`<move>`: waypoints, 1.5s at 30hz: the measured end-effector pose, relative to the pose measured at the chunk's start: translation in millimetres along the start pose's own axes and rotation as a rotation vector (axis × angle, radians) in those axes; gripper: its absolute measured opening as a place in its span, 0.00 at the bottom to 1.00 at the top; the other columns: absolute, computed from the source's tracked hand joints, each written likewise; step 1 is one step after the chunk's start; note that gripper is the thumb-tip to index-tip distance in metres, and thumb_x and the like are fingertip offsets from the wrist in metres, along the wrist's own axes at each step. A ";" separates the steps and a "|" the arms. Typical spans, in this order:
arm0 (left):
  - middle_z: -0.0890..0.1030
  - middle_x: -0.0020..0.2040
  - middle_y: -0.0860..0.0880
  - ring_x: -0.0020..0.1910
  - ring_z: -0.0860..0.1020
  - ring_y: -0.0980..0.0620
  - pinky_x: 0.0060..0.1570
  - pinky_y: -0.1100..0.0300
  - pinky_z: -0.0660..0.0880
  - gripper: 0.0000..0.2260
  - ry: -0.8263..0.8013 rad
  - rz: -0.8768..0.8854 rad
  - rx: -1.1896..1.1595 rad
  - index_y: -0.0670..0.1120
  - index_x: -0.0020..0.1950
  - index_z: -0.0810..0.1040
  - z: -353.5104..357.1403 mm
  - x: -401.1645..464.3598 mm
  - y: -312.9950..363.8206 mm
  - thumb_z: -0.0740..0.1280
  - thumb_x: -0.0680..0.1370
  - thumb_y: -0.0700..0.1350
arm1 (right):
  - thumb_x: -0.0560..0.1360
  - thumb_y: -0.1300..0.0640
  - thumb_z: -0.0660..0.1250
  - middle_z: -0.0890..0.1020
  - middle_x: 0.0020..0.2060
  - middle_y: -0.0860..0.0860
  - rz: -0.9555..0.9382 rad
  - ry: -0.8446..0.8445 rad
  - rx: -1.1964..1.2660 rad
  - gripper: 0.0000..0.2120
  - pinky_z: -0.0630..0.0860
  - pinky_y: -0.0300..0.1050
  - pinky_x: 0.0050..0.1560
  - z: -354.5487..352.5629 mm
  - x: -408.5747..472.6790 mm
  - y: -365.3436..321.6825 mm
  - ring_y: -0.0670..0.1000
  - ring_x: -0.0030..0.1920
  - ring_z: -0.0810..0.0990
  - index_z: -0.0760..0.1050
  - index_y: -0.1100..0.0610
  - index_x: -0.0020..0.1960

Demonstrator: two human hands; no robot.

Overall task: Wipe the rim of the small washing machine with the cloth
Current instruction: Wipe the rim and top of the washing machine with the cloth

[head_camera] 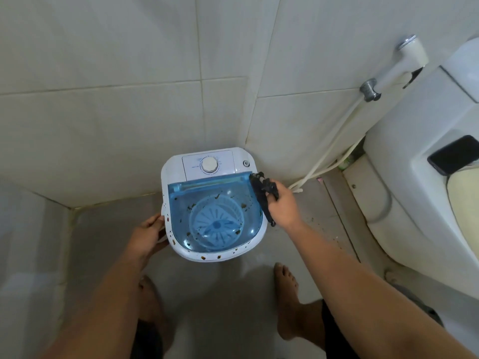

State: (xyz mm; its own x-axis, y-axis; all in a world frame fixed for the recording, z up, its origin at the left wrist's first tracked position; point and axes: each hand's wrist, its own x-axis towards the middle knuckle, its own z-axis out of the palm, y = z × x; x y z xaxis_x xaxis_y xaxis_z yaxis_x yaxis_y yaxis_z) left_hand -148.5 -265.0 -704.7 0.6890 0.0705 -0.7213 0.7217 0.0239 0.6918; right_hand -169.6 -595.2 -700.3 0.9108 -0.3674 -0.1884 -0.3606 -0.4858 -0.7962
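Right hand point(283, 203) — fingers curled round dark cloth point(263, 195), pressed along right-side rim point(207, 256) of small washing machine point(210, 203). Left hand point(150, 233) — fingers wrapped on machine's left edge, gripping it. Between both hands: white machine on tiled floor point(233, 294), blue tub open, white dial point(208, 165) on far panel. Brown specks on near rim and inside tub. Beyond right hand: white hose point(334, 141), sprayer point(404, 60) on wall. Far right of right hand: toilet point(414, 177), dark phone point(455, 154) on its ledge. Below hands: bare feet point(285, 275).
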 end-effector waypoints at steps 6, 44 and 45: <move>0.84 0.60 0.45 0.58 0.81 0.46 0.49 0.53 0.79 0.14 0.002 -0.030 0.008 0.48 0.67 0.78 -4.4 6.9 -4.7 0.63 0.83 0.46 | 0.76 0.67 0.61 0.81 0.58 0.54 0.056 0.102 0.025 0.22 0.72 0.41 0.66 14.9 -74.1 23.6 0.50 0.58 0.79 0.76 0.52 0.66; 0.83 0.57 0.43 0.53 0.82 0.47 0.57 0.50 0.78 0.13 -0.053 -0.018 0.071 0.42 0.65 0.79 -16.3 -4.1 -12.6 0.65 0.82 0.44 | 0.69 0.61 0.65 0.78 0.57 0.50 -0.640 -0.191 -0.666 0.25 0.70 0.53 0.47 27.7 -149.4 11.2 0.57 0.55 0.76 0.75 0.47 0.65; 0.84 0.58 0.43 0.54 0.82 0.47 0.56 0.51 0.78 0.12 -0.055 -0.013 0.074 0.42 0.64 0.79 -17.8 -1.8 -12.8 0.66 0.82 0.44 | 0.69 0.60 0.63 0.78 0.57 0.50 -0.617 -0.188 -0.674 0.25 0.71 0.53 0.47 19.0 -147.3 14.4 0.58 0.54 0.76 0.75 0.47 0.65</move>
State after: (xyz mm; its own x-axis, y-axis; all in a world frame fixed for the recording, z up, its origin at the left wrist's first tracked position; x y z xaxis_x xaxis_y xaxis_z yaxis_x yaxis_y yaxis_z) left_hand -160.1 -247.6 -711.6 0.6805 0.0155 -0.7326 0.7323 -0.0497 0.6791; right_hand -305.2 -533.1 -695.0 0.9764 0.2149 0.0204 0.2112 -0.9316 -0.2958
